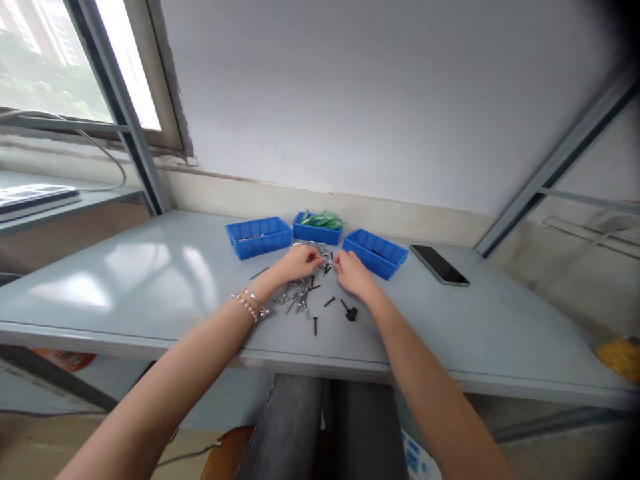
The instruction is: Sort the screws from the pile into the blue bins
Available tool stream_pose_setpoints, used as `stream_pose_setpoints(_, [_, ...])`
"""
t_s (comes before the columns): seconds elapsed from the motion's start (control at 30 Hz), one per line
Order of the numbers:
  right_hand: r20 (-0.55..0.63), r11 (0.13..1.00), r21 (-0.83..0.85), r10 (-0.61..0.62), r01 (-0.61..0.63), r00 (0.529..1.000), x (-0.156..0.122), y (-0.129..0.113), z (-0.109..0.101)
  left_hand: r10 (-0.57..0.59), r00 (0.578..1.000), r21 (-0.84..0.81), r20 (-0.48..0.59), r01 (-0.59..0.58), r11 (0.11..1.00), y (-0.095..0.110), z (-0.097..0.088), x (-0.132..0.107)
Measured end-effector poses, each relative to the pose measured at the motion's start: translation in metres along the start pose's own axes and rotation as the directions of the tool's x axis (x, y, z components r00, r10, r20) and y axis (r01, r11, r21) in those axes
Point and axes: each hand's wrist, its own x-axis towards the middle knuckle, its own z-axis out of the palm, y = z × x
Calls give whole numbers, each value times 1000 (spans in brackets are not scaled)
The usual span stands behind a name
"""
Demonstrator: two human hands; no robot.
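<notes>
Loose metal screws and nails lie in a scattered pile (300, 297) on the grey table (150, 287), silver ones mixed with black ones. My left hand (299, 262), with bead and metal bracelets (249, 303) on its wrist, curls over the far end of the pile. My right hand (353, 275) sits just beside it, its fingertips close to some dark screws. Anything pinched between the fingers is hidden. A few black screws (351, 313) lie apart, nearer the table's front edge.
Three blue plastic bins stand along the back: one (259, 237) holds silver pieces, one (317, 233) green items, and one (375, 253) dark pieces. A black phone (439, 265) lies to the right. A window (50, 60) is at the upper left.
</notes>
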Motion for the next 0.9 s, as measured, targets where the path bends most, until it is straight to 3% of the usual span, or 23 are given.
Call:
stream_pose_setpoints(0.27, [-38, 999, 46, -26, 28, 999, 2, 1, 3, 30, 1000, -81, 9, -30, 996, -2, 2, 1])
stream_pose_setpoints(0.57, [-140, 996, 92, 1, 12, 990, 5, 5, 1, -34, 990, -96, -139, 20, 995, -8, 1, 4])
stream_pose_setpoints(0.9, [-202, 980, 195, -3, 43, 979, 8, 3, -2, -9, 991, -147, -131, -10, 989, -11, 2, 5])
